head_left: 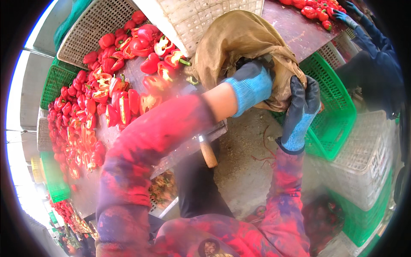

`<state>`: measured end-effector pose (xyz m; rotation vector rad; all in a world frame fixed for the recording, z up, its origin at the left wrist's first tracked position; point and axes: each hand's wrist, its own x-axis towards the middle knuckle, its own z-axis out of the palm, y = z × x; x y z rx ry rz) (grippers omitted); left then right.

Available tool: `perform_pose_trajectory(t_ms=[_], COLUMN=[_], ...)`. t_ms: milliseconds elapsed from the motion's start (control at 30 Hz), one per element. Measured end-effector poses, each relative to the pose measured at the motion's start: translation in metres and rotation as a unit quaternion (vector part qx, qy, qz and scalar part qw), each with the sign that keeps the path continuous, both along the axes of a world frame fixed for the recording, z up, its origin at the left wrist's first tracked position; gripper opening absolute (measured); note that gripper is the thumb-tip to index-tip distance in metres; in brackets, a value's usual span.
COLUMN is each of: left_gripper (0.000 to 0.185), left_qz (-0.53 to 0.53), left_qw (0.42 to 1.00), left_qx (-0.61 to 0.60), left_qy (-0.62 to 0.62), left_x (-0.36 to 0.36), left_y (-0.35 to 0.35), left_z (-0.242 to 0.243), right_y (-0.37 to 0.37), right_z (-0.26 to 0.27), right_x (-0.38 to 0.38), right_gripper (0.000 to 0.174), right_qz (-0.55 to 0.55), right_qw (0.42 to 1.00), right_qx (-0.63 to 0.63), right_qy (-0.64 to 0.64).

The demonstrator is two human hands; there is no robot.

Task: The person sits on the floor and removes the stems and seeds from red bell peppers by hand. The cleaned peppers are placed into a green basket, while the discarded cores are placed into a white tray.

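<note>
A brown cloth bag (237, 35) rests at the top centre against a pale plastic crate. My left hand (252, 85), in a blue and black knit glove, reaches into the bag's mouth; its fingers are hidden inside. My right hand (300, 109), gloved alike, pinches the bag's edge at the right between thumb and fingers. A knife with a wooden handle (208, 154) lies at the table's near edge, its blade mostly hidden by my left sleeve. Halved red bell peppers (123, 106) spread over the table left of my arm, with whole ones (107, 40) beyond.
A green crate (334, 109) stands right of my right hand, near stacked white crates (362, 144). Another pale crate (93, 29) edges the table at upper left. A co-worker's gloved hands (346, 17) are by peppers at top right. Scraps (163, 188) lie below the table edge.
</note>
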<state>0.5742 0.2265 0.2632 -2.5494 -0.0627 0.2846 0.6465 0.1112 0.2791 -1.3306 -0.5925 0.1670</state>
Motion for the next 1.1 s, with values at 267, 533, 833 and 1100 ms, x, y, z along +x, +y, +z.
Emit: perform_pose_trajectory(t_ms=[267, 533, 833, 1100], left_gripper=[0.046, 0.039, 0.030, 0.039], left_qz=[0.164, 0.302, 0.098, 0.270], left_qw=[0.819, 0.670, 0.845, 0.841], left_qx=[-0.537, -0.656, -0.477, -0.450], left_qy=[-0.116, -0.170, -0.219, -0.129], left_x=[0.019, 0.002, -0.014, -0.001], left_y=[0.047, 0.061, 0.071, 0.059], left_z=[-0.021, 0.014, -0.002, -0.003], right_y=[-0.002, 0.007, 0.009, -0.007], right_z=[-0.013, -0.025, -0.009, 0.017], right_x=[0.006, 0.016, 0.012, 0.003], right_gripper=[0.015, 0.015, 0.017, 0.017], right_qz=[-0.064, -0.053, -0.099, -0.108], right_qw=[0.997, 0.998, 0.978, 0.945], right_qx=[0.000, -0.006, -0.038, -0.056], right_qy=[-0.049, -0.043, -0.180, -0.305])
